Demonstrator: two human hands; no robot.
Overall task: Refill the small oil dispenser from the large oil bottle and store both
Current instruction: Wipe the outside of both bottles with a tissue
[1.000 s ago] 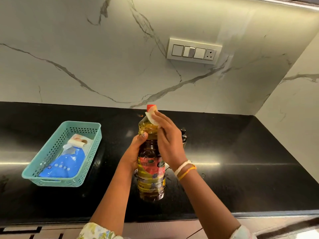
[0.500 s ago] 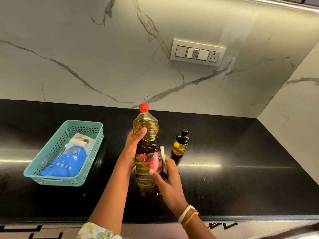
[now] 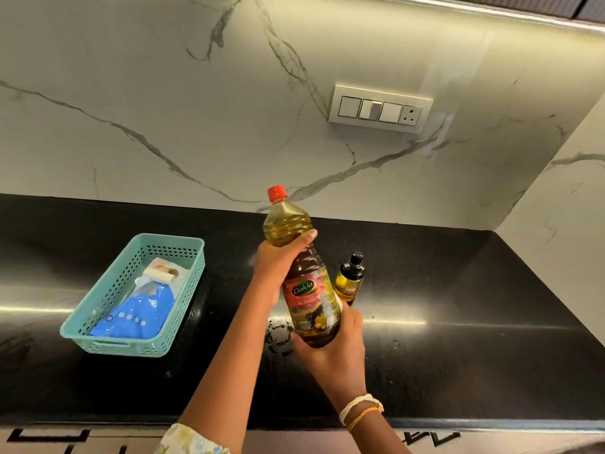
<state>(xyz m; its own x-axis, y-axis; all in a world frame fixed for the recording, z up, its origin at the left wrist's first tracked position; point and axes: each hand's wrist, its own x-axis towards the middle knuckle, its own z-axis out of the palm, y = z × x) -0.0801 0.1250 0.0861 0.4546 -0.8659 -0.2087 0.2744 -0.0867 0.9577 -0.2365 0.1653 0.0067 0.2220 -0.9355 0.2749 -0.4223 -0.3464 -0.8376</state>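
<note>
- Gripping the large oil bottle point(image 3: 307, 290) at both ends, the hands now carry it tilted above the counter point(image 3: 458, 339); half a second ago it stood upright with its base down.
- Left hand point(image 3: 278, 267) wraps the shoulder just under the pale upper part; right hand point(image 3: 334, 348) has dropped from the neck, where it was a second ago, to cup the base with fingers curled round it.
- Red cap point(image 3: 277, 193) sits on the bottle's neck, so no pouring is under way.
- Small oil dispenser point(image 3: 351, 278) stands upright on the counter just behind the bottle, black top on, showing yellow oil inside.
- A ring of smeared residue point(image 3: 278, 335) marks the counter beside the lifted base.
- My read: the lift with both caps on points to the storing stage, or a carry toward it, rather than refilling.
- Well to the left, a teal basket point(image 3: 98, 335) holds a blue packet point(image 3: 137, 312).
</note>
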